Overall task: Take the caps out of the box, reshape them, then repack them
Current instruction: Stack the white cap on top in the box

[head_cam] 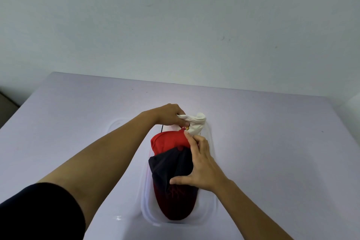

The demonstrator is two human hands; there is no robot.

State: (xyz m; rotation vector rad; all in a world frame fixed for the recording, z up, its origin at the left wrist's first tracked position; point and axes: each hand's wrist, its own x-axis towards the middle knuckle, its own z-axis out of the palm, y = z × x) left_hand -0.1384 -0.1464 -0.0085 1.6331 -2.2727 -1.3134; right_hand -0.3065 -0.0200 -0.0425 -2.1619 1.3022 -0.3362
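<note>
A clear plastic box (pixel 209 212) lies lengthwise on the white table, with caps stacked in a row inside. Nearest me is a dark red cap (pixel 176 203), then a black cap (pixel 169 165), then a bright red cap (pixel 165 140). At the far end, a crumpled white cap (pixel 195 123) sticks up above the box. My left hand (pixel 171 115) pinches the white cap's left side. My right hand (pixel 202 163) rests spread over the black cap, its fingertips touching the white cap's lower edge.
The white table (pixel 272 142) spreads wide on both sides of the box. A pale wall (pixel 175 25) rises right behind its far edge. A dark floor strip (pixel 7 101) shows at the far left.
</note>
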